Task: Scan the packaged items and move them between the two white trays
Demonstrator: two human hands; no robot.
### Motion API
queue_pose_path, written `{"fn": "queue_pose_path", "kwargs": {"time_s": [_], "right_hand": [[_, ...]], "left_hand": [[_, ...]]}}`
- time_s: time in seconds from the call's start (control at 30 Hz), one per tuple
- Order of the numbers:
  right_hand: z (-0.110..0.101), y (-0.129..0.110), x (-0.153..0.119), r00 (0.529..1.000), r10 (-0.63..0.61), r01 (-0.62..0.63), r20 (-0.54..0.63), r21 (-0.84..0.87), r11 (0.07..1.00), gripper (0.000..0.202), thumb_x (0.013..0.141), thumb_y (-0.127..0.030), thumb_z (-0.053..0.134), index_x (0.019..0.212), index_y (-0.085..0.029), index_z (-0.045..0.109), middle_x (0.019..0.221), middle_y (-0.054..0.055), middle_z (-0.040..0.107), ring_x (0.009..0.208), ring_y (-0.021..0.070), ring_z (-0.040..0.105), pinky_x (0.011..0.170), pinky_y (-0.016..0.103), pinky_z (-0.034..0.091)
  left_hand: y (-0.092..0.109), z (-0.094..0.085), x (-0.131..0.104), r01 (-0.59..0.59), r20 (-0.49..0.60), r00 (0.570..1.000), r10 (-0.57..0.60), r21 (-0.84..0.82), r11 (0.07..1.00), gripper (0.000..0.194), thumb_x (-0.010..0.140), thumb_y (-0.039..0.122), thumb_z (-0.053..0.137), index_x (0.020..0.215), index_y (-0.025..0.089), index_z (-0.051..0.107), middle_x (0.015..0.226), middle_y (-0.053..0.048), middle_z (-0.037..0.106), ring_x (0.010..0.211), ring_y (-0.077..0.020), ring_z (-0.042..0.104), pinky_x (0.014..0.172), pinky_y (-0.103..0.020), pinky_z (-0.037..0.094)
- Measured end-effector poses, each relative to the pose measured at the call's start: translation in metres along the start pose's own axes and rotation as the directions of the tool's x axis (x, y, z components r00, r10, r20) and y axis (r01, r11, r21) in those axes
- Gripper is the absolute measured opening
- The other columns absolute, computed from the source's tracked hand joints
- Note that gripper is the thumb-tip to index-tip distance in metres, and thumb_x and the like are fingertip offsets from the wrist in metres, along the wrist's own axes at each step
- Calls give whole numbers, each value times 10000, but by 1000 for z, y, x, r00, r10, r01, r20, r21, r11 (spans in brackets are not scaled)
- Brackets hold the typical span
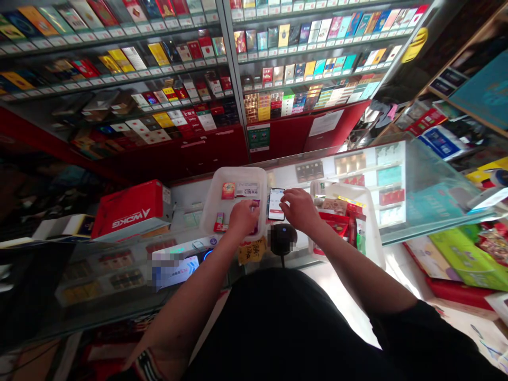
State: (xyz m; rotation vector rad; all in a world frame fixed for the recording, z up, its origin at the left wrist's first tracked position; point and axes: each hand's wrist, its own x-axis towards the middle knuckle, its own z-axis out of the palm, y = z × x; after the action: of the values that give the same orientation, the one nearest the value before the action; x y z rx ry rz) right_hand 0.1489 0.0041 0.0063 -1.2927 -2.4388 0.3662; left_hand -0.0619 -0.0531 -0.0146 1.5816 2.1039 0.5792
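Note:
My left hand [243, 218] is over the right side of a white plastic bin [209, 203], its fingers curled. A purple item [256, 226] shows at the fingers; whether it is in the grip is hidden. In the bin lie a red packet [227, 191], a pale printed packet [247, 190] and a small red and green pack [219, 222]. My right hand [300, 207] reaches the right edge of an upright-facing phone [275, 205] with a lit white screen, fingers bent and partly apart. It appears to hold nothing.
Right of the phone, a second white bin [375, 227] holds red snack packets. A dark round device [282, 238] on a stalk stands in front. A red box [129, 209] sits at left on the glass counter [428, 211]. Shelves of cigarette packs [283, 35] line the back.

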Motion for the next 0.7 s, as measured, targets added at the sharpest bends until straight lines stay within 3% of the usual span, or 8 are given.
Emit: {"fn": "queue_pose_path", "kwargs": {"time_s": [0.13, 0.23, 0.43, 0.7], "right_hand": [[14, -21, 36, 967, -45, 75, 252, -111, 991, 246, 993, -219, 580, 1106, -160, 791, 1149, 156, 780, 1109, 288, 662, 1019, 395, 465], [29, -35, 57, 929, -92, 160, 359, -165, 973, 272, 988, -223, 572, 1142, -149, 784, 1172, 175, 779, 1134, 306, 669, 1004, 399, 479], [63, -56, 84, 847, -188, 316, 497, -186, 930, 281, 968, -199, 579, 1159, -136, 776, 1173, 200, 783, 1166, 344, 696, 973, 417, 530], [105, -64, 100, 768, -142, 338, 625, -208, 918, 327, 1002, -211, 573, 1274, -128, 736, 1275, 221, 756, 1231, 351, 704, 1029, 463, 527]], "left_hand": [[-31, 0, 6, 73, 55, 995, -84, 186, 980, 318, 942, 326, 662, 1217, 217, 780, 1249, -97, 790, 1139, -276, 705, 1008, -366, 513], [-42, 3, 6, 92, 71, 990, -124, 350, 932, 324, 931, 409, 673, 1157, 222, 810, 1259, -137, 773, 1198, -347, 671, 1014, -430, 504], [-46, 8, -1, 55, 180, 970, -162, 487, 872, 312, 883, 499, 708, 1009, 249, 846, 1169, -150, 775, 1162, -380, 665, 990, -471, 505], [-44, 9, -8, 19, 242, 957, -160, 499, 866, 352, 845, 499, 753, 1066, 239, 839, 1250, -150, 746, 1230, -376, 637, 1026, -448, 501]]}}
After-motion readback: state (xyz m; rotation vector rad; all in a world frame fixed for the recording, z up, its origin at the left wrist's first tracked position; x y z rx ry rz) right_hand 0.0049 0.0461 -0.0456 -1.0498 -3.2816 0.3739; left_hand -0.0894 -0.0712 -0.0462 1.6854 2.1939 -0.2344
